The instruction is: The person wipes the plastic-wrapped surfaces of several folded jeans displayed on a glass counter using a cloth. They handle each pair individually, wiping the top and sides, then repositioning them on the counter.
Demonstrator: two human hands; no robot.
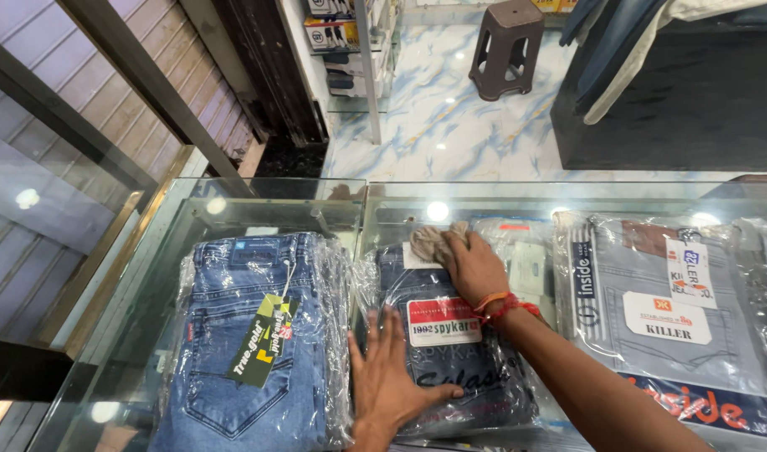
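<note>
Fingers (382,335) flat on crinkly plastic-wrapped dark jeans (450,368).

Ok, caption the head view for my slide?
Left hand flat on plastic-wrapped dark jeans; right hand presses a cloth on them, on a glass counter.

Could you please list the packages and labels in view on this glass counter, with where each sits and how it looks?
Left jeans pack: mid-blue denim in clear plastic, left on the counter.
Hang tag: long black-and-yellow card on that pack.
Middle jeans pack: dark denim in plastic, under the left hand and the right hand.
Red-and-white label: rectangular, on the middle pack.
Grey jeans pack: right side, bearing white labels.
</note>
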